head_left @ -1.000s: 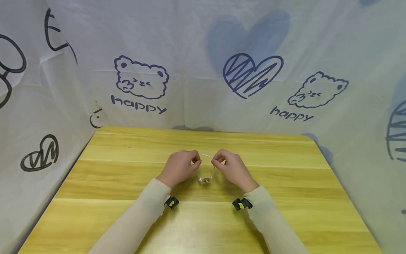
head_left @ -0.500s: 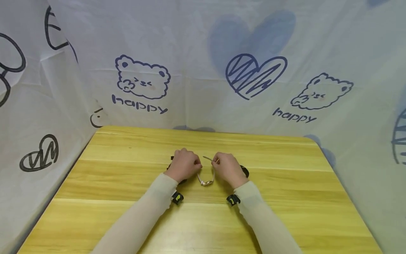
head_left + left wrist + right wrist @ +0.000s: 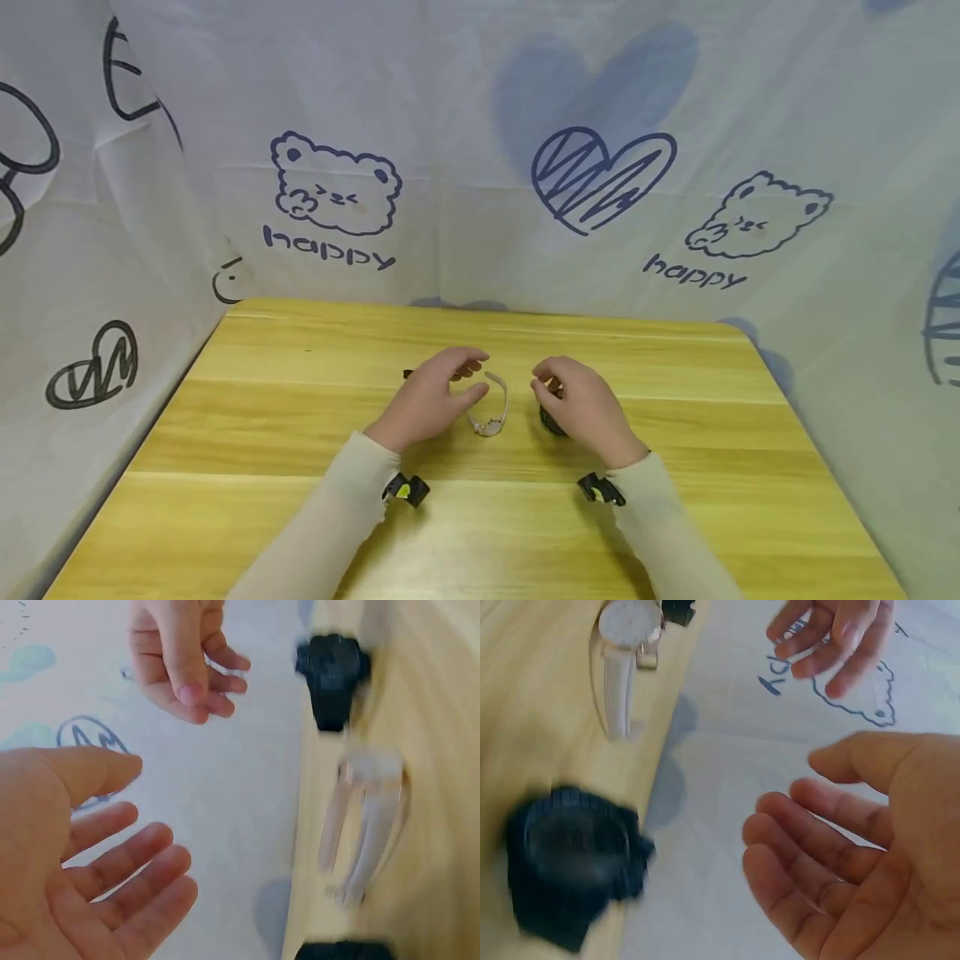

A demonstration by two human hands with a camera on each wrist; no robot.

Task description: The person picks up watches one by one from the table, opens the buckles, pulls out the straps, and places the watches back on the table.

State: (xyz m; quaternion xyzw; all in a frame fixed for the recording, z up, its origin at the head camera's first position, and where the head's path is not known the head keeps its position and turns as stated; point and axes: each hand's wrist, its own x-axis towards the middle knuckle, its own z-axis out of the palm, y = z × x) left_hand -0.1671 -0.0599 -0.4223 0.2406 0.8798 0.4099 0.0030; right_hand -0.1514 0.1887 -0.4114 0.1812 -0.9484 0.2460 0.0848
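Observation:
A wristwatch with a white strap and a pale round dial (image 3: 491, 428) lies on the table between the two hands, its strap ends curving away. The left hand (image 3: 429, 398) hovers beside it, fingers loosely spread and holding nothing. To the right, the right hand (image 3: 592, 410) is also relaxed, with nothing in its fingers. Partly under the right hand in the head view is a chunky black watch (image 3: 551, 421), seen blurred in the right wrist view with its round case (image 3: 574, 844). The left hand mostly hides another black object (image 3: 407, 374), whose kind I cannot tell.
The wooden table (image 3: 480, 533) is bounded at the back and left by a white cloth (image 3: 465, 250) with bear and heart drawings. Both wrists carry small black camera mounts, such as the left mount (image 3: 407, 490).
Both hands have released the white watch's strap and drawn apart, the right hand moving right. Their fingers have loosened. The white watch stays in the middle, its strap now free.

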